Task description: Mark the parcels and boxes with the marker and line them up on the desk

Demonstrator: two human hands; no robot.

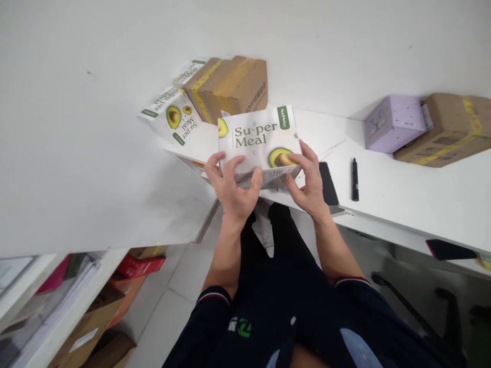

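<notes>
Dark shirt; box between hands

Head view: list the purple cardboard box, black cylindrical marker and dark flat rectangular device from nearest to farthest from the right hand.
1. Dark rectangular device: at the right hand's outer side.
2. Black marker: farther right, on the white table.
3. Purple box: beyond the marker, upper right.

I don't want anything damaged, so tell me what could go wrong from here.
The left hand and right hand hold the Su-per Meal box close to the front edge of the table, so a slip might send it to the floor.
The dark flat object beside the right hand, also near that edge, could get knocked off.
Pushed back, the box might bump the brown carton behind it.
</notes>
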